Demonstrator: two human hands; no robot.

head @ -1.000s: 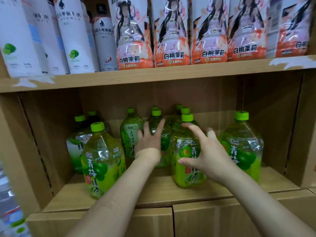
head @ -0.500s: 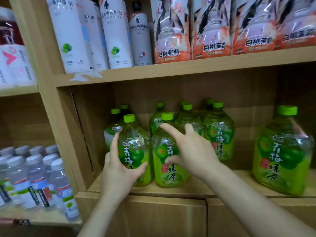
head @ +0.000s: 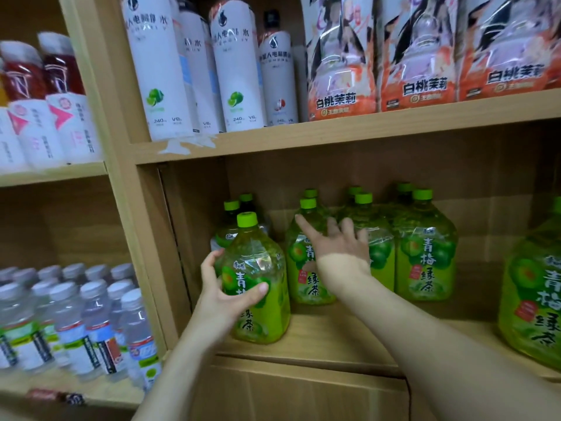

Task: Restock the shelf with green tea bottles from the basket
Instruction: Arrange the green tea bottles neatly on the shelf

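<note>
1. Nearest: your left hand point(head: 226, 294) grips the front bottle point(head: 258, 287), thumb across the label, fingers curled round its left flank.
2. The bottle stands upright, long axis vertical, at the shelf point(head: 349, 335) lip, ahead of the left column.
3. Judgement: the seating push runs straight back, and the left hand is better placed for it.
4. Farther in: your right hand point(head: 340, 247) lies flat on the second-row bottles point(head: 423, 262), fingers spread and straight.

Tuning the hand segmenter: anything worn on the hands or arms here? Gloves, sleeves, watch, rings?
Nothing worn. The left hand and right hand are bare, with no gloves and no rings on the fingers that show. The left forearm and right forearm are bare to the frame's edge, no sleeve in view. No watch, strap or bracelet on either wrist.
</note>
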